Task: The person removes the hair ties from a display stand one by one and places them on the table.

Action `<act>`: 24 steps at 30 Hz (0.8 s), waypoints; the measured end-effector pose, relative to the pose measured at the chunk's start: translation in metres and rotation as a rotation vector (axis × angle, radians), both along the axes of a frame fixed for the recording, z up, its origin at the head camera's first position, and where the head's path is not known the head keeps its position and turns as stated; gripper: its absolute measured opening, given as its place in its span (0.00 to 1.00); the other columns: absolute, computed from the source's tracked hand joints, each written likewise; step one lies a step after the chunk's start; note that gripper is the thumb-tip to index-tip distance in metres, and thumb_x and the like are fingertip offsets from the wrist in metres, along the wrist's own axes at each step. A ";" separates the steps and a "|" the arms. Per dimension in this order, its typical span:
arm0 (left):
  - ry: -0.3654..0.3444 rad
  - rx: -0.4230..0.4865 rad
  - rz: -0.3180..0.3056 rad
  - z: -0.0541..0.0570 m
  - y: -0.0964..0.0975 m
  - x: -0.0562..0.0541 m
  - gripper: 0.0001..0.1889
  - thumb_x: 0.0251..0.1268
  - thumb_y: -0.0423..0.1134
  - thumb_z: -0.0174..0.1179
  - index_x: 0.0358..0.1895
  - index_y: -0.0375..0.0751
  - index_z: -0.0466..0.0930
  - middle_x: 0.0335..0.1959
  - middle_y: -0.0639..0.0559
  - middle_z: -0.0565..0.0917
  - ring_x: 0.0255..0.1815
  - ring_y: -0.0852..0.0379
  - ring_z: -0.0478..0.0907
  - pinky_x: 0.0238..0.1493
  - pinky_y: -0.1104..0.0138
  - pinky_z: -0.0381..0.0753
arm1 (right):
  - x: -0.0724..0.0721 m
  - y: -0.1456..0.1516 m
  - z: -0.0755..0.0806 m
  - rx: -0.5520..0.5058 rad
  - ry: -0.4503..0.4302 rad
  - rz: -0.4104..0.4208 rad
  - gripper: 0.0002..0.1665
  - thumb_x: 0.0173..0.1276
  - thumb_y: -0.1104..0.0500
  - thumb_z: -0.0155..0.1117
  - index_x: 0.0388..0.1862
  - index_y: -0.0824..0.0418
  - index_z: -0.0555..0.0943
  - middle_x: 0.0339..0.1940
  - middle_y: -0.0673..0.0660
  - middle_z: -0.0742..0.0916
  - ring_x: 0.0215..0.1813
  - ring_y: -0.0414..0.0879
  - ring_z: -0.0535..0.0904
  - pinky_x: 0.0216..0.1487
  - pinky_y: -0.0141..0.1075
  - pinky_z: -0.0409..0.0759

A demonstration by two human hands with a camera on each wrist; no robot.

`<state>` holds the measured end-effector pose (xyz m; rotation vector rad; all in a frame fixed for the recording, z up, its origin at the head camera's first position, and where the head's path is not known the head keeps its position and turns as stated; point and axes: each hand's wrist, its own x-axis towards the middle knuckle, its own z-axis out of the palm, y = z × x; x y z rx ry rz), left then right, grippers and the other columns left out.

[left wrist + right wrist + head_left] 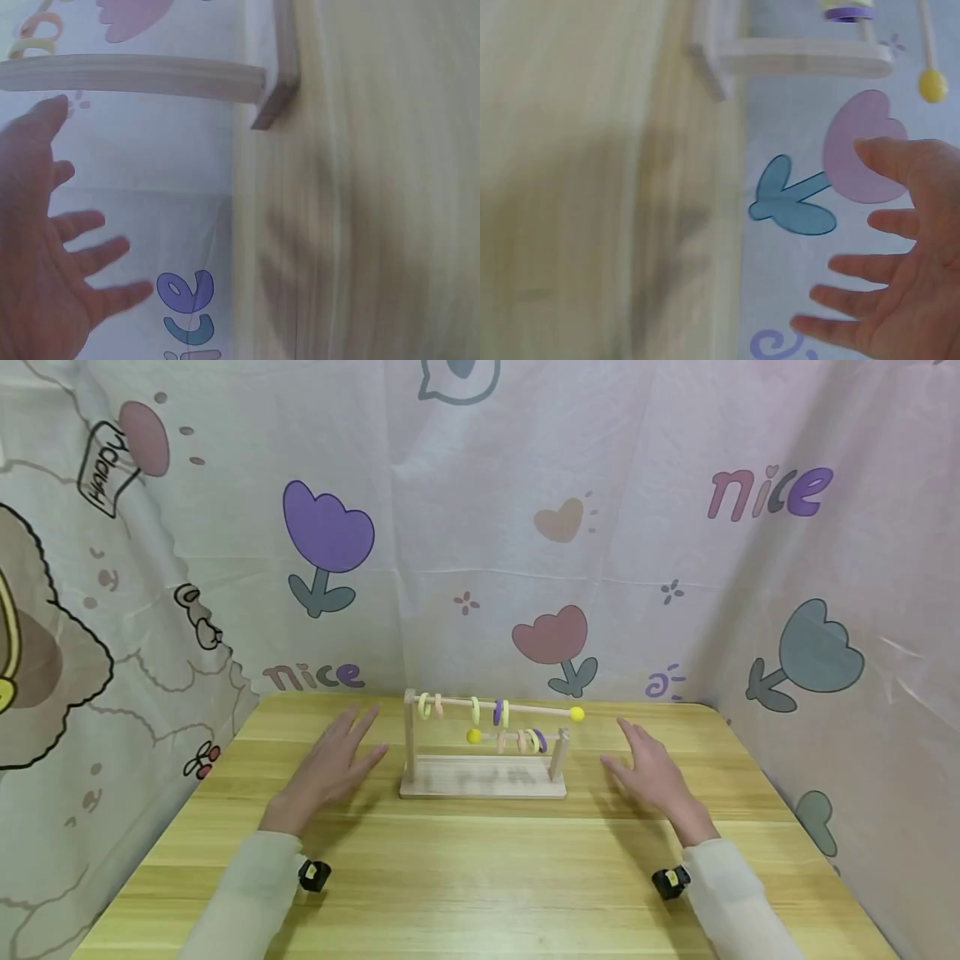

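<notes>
A pale wooden stand (483, 777) sits mid-table, with a tall post (410, 735) on its left and a short post (559, 755) on its right. From the tall post a rod runs right to a yellow ball (577, 714), carrying several yellow, peach and purple rings (498, 712). The short post's rod runs left to another yellow ball (474, 737) and bears several rings (522, 742). My left hand (330, 764) is spread just left of the stand, holding nothing. To the right, my right hand (654, 777) is likewise spread and empty, its thumb toward the short post.
The stand rests on a light wood-grain table (480, 877). A printed curtain (465, 527) with tulips and words hangs behind the table's far edge and along both sides. Each wrist wears a small black camera (314, 875) at the cuff.
</notes>
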<state>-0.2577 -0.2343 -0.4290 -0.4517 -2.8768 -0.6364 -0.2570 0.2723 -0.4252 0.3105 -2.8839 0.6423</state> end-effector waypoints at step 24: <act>-0.068 0.635 -0.185 0.018 0.036 -0.015 0.27 0.78 0.46 0.59 0.75 0.49 0.68 0.67 0.38 0.78 0.66 0.36 0.78 0.65 0.39 0.81 | -0.026 -0.053 0.059 -0.545 0.013 0.248 0.29 0.72 0.56 0.70 0.69 0.62 0.77 0.66 0.64 0.83 0.69 0.61 0.78 0.75 0.54 0.76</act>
